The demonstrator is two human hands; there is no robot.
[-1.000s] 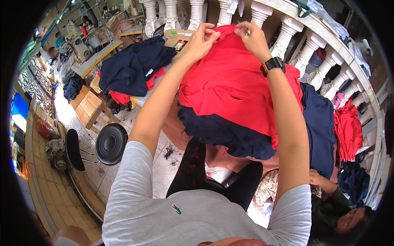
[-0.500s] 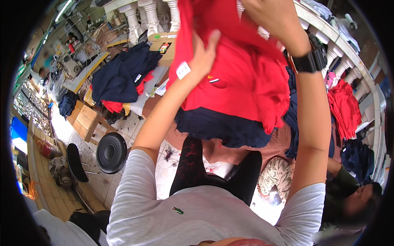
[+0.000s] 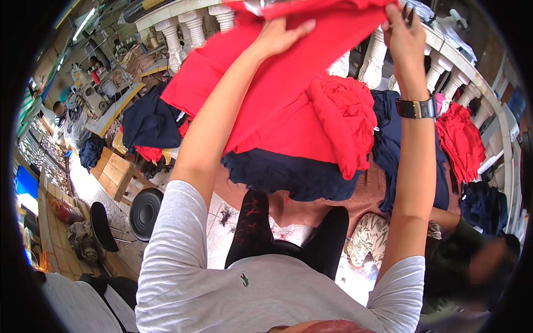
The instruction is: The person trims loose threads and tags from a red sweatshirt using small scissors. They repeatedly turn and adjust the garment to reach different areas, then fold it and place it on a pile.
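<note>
Red garment [image 3: 288,72] hangs raised in front of the person, above a heap of navy and red clothes [image 3: 300,172] on the work surface. Left hand [image 3: 280,36] lies flat against the cloth near its upper middle, fingers spread and closing on a fold. Right hand [image 3: 404,30], wearing a dark wristwatch [image 3: 416,108], pinches the top edge further right. The garment's long edge runs left to right between both hands, sloping down to the left; both sit equally near.

A garment workshop: red garments [image 3: 461,139] and navy garments [image 3: 150,122] are piling up at three and ten o'clock, and worktables [image 3: 114,108] are crowding the aisle at ten o'clock.
</note>
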